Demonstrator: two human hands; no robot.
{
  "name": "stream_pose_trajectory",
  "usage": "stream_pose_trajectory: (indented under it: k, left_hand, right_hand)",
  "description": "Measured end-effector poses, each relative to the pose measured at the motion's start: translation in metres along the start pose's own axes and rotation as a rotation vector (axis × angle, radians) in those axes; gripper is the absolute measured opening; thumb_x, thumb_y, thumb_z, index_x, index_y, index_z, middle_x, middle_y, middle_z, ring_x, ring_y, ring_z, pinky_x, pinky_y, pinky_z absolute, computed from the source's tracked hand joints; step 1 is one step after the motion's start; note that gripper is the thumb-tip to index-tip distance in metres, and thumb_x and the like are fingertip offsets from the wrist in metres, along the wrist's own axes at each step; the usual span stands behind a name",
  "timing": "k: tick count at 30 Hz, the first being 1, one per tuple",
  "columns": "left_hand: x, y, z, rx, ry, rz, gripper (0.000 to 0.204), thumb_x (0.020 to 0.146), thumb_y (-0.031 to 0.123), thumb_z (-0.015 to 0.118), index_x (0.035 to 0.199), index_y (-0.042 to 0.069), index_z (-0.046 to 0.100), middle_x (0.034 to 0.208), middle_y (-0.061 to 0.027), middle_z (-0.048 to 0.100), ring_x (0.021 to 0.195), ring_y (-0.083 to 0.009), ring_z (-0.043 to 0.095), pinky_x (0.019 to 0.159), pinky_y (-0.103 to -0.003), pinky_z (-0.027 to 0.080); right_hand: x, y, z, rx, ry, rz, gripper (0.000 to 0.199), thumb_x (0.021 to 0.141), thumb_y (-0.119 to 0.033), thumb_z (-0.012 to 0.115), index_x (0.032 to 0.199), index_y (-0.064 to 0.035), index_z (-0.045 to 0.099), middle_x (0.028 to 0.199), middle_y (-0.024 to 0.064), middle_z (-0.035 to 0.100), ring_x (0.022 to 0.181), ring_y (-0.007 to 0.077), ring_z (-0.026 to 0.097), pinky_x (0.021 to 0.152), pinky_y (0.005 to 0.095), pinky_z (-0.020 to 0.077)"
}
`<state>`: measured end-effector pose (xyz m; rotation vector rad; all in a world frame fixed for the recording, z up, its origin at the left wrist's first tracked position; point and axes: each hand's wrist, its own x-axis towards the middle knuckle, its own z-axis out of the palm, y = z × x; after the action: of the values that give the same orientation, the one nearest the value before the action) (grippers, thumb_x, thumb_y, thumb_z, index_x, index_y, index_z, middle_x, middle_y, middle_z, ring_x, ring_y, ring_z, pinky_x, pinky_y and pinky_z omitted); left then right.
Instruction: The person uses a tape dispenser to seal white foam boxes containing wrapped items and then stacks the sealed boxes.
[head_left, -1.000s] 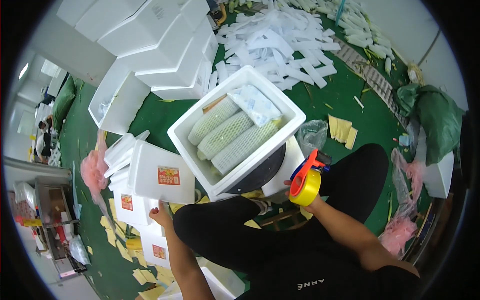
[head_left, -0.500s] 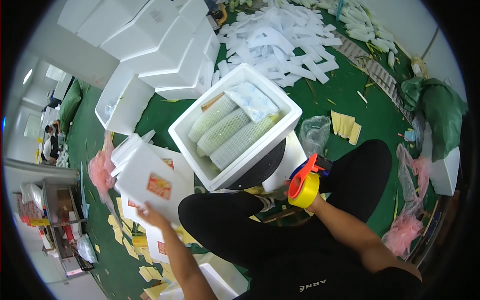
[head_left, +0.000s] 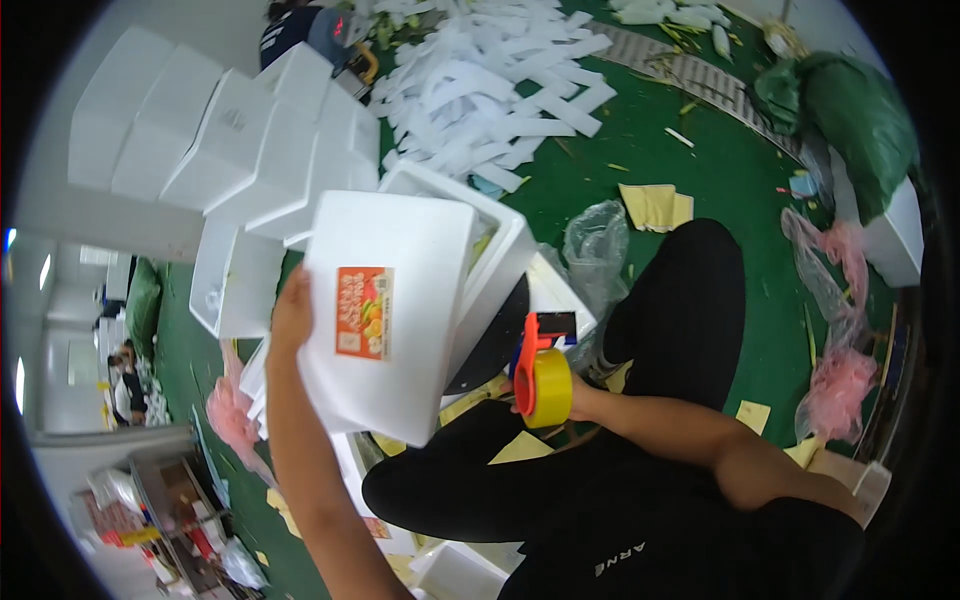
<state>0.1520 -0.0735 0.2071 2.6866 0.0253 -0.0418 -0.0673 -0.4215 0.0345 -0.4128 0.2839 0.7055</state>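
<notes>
A white foam lid (head_left: 400, 270) with an orange-red label is gripped at its left edge by my left hand (head_left: 291, 312). It is raised over the white foam box (head_left: 505, 245), hiding most of the box's inside. A sliver of pale green produce shows at the box's right inner edge. My right hand (head_left: 580, 398) is closed on a tape dispenser (head_left: 533, 370), red-orange with a wide yellow roll. The dispenser is beside the box's near right corner, over my folded legs. Under the box, part of a round black surface (head_left: 495, 345) shows.
Stacked white foam boxes (head_left: 240, 120) stand at the back left. White foam strips (head_left: 480, 90) heap at the back. A clear plastic bag (head_left: 597, 240) and yellow paper (head_left: 657, 207) lie right of the box. More labelled lids lie by my left forearm. Pink plastic (head_left: 838, 390) lies far right.
My left hand has lifted the lid from the pile on the left and brought it over the box, covering the netted produce. My right hand with the dispenser appears lower and further left; the view has shifted.
</notes>
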Motion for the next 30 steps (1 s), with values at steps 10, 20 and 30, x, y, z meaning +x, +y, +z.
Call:
stream_pose_trajectory:
  k: [10, 20, 30]
  left_hand:
    - [0.005, 0.049, 0.038, 0.214, -0.092, 0.088, 0.071, 0.090, 0.035, 0.062, 0.146, 0.006, 0.029, 0.135, -0.0181, 0.052, 0.118, -0.0323, 0.055, 0.099, -0.037, 0.043]
    - [0.023, 0.051, 0.050, 0.373, 0.021, 0.142, 0.061, 0.097, 0.033, 0.050, 0.150, 0.015, 0.026, 0.139, -0.0206, 0.048, 0.123, -0.0332, 0.052, 0.101, -0.036, 0.041]
    - [0.006, 0.053, 0.046, 0.534, 0.168, 0.300, 0.058, 0.095, 0.033, 0.051, 0.147, 0.014, 0.035, 0.149, -0.0164, 0.034, 0.137, -0.0361, 0.032, 0.112, -0.049, 0.022]
  right_hand:
    - [-0.017, -0.018, -0.011, 0.016, 0.015, -0.023, 0.027, 0.093, -0.014, 0.059, 0.117, -0.0041, 0.056, 0.105, 0.0137, 0.067, 0.080, 0.0248, 0.068, 0.071, 0.0390, 0.0589]
    - [-0.007, -0.007, -0.004, 0.169, 0.117, -0.122, 0.024, 0.093, -0.012, 0.053, 0.116, -0.0063, 0.057, 0.096, 0.0068, 0.064, 0.083, 0.0182, 0.065, 0.074, 0.0313, 0.0538]
    - [-0.016, -0.032, 0.000, 0.233, 0.259, -0.195, 0.030, 0.091, -0.010, 0.057, 0.120, -0.0071, 0.053, 0.106, 0.0046, 0.063, 0.093, 0.0152, 0.063, 0.083, 0.0296, 0.0503]
